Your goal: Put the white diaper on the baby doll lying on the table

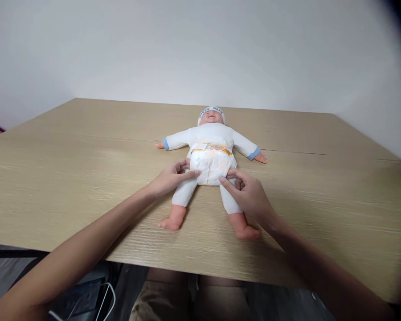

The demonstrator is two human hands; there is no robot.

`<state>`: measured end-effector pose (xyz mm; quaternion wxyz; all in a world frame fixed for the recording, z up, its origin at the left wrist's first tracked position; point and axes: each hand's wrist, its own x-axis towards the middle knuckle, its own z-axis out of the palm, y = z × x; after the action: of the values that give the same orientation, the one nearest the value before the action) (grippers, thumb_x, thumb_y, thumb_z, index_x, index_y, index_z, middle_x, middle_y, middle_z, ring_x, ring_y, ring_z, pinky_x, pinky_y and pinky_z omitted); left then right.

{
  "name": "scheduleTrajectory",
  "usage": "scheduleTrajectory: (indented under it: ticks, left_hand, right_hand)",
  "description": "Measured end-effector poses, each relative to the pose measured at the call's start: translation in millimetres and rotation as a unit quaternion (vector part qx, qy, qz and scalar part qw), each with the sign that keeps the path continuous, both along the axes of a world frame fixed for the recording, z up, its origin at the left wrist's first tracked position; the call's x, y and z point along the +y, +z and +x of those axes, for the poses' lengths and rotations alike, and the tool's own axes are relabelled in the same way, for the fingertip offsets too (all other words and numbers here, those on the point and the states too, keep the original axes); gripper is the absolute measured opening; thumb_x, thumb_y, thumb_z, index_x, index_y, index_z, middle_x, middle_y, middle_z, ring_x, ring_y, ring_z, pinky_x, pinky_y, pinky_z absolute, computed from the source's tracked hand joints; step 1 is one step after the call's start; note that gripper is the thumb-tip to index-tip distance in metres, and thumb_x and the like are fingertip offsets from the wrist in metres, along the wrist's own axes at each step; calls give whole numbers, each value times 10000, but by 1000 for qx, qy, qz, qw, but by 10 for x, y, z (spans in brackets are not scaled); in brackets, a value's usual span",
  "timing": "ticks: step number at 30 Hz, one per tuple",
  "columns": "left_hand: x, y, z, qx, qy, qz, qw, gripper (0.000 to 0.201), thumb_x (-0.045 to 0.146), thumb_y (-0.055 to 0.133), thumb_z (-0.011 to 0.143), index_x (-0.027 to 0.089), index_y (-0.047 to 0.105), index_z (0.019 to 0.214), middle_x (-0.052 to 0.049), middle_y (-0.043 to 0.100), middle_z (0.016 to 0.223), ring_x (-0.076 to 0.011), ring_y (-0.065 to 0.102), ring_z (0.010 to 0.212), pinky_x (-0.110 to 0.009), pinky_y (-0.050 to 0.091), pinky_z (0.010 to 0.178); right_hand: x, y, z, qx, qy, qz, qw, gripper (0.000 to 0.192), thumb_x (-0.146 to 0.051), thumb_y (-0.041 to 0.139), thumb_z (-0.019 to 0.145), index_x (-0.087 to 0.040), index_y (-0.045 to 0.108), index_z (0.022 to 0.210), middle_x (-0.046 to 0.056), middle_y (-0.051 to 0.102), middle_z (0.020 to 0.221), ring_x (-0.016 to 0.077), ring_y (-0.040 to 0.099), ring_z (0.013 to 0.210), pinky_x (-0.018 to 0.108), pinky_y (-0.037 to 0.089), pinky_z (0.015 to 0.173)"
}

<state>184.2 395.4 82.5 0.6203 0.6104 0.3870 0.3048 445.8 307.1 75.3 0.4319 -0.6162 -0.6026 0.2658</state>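
Both forearms reached over the table (87, 178); the left hand (169, 178) and right hand (249, 194) pinched, apparently, the diaper (211, 166) edges at the doll (211, 133)'s hips.

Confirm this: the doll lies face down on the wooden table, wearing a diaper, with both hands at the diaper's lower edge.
Not quite. The doll lies face up, as the head view shows. The rest holds: it is on the wooden table, wearing a diaper, with the left hand and right hand at its lower edge.
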Motion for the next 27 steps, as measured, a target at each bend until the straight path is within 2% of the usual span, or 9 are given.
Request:
scheduleTrajectory:
  ticks: [5, 8, 11, 15, 18, 22, 25, 27]
  left_hand:
    - [-43, -3, 46, -10, 23, 3, 1000, 526, 533, 925, 881, 203, 755, 1254, -119, 801, 1274, -278, 756, 1155, -445, 605, 1020]
    - [-70, -4, 66, -10, 29, 21, 999, 487, 530, 924, 884, 205, 759, 1207, -97, 806, 1208, -237, 751, 1069, -387, 599, 937]
    - [-93, 8, 75, 17, 47, 63, 997, 445, 546, 912, 888, 203, 773, 1133, -84, 809, 1144, -208, 732, 967, -351, 575, 839]
    - [-136, 28, 69, 68, 75, 150, 983, 416, 562, 851, 940, 211, 810, 1160, -93, 827, 1177, -221, 726, 963, -367, 566, 825]
    - [-181, 35, 52, 130, 113, 249, 953, 378, 539, 812, 978, 225, 807, 1189, -75, 833, 1153, -216, 703, 923, -384, 552, 835]
    - [-213, 21, 21, 189, 143, 395, 888, 265, 479, 767, 1025, 234, 742, 1122, -58, 814, 1159, -203, 651, 893, -426, 538, 929]
    - [-181, -9, 1, 177, 152, 442, 866, 244, 470, 667, 1089, 239, 686, 1164, -93, 782, 1230, -241, 655, 1014, -455, 539, 994]
    - [-131, -30, 1, 158, 147, 458, 862, 307, 482, 632, 1104, 242, 658, 1293, -126, 743, 1359, -283, 659, 1191, -483, 537, 1066]
  right_hand:
    - [-23, 35, -7, -50, -23, 46, 997, 387, -595, 770, 967, -213, 836, 966, -55, 471, 581, 147, 404, 544, 319, 306, 572]
    - [-20, 31, 12, -67, -29, 59, 996, 395, -606, 781, 971, -218, 858, 970, -48, 520, 591, 144, 417, 540, 319, 301, 574]
    - [-13, 25, 31, -76, -32, 66, 994, 413, -623, 781, 983, -220, 870, 978, -37, 570, 605, 147, 445, 540, 320, 317, 579]
    - [-2, 21, 35, -112, -42, 103, 987, 380, -582, 780, 1002, -213, 866, 974, -17, 630, 628, 159, 479, 542, 328, 366, 607]
    - [3, 13, 42, -148, -41, 157, 975, 303, -505, 772, 1022, -218, 845, 959, 7, 703, 700, 174, 508, 573, 343, 418, 659]
    - [10, 11, 85, -179, -46, 200, 962, 275, -471, 722, 1065, -244, 784, 922, 39, 749, 810, 214, 568, 668, 376, 489, 745]
    - [48, 6, 143, -181, -62, 230, 954, 245, -472, 662, 1096, -255, 747, 1020, 75, 769, 945, 267, 633, 817, 438, 550, 880]
    - [105, -15, 194, -169, -67, 258, 949, 244, -460, 637, 1101, -250, 733, 1180, 111, 785, 1121, 308, 682, 974, 499, 566, 1011]
